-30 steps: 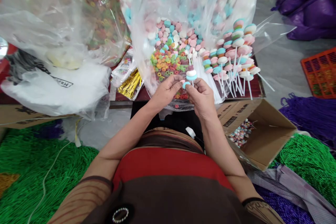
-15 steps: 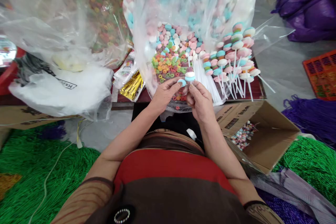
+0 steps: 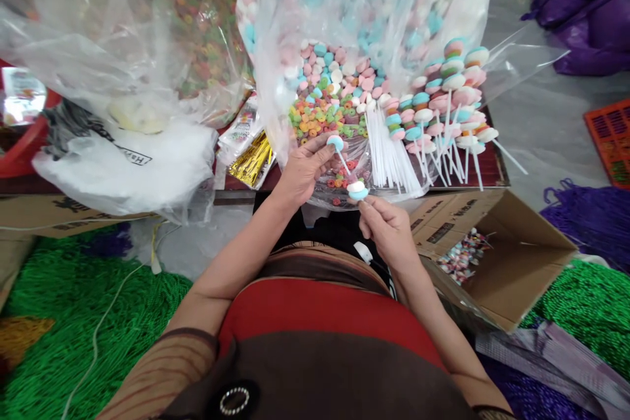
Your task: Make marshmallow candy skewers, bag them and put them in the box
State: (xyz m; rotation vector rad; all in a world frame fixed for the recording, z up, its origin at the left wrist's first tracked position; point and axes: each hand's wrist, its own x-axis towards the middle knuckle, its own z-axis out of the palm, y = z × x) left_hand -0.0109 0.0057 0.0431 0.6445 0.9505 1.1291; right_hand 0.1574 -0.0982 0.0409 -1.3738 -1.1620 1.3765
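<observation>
My left hand (image 3: 306, 167) pinches a round blue marshmallow (image 3: 335, 142) between thumb and fingertips. A thin white stick (image 3: 343, 163) runs from that marshmallow down to a white-and-blue marshmallow (image 3: 357, 191), with a dark reddish gummy ring just above it. Below the white-and-blue piece, my right hand (image 3: 386, 223) is closed at the lower end of the stick, most of which its fingers hide. Loose gummy rings (image 3: 315, 119) and pink, white and blue marshmallows (image 3: 339, 72) spill from a clear bag just beyond my hands.
White sticks (image 3: 386, 147) lie right of the gummies, beside a pile of filled marshmallow skewers (image 3: 453, 102). Gold twist ties (image 3: 252, 161) and a white plastic bag (image 3: 123, 174) are on the left. An open cardboard box (image 3: 522, 256) stands below the table's right edge.
My right hand has moved down and away from my left, carrying the white-and-blue marshmallow lower. The stick now shows between the two marshmallows, its upper end at the blue one.
</observation>
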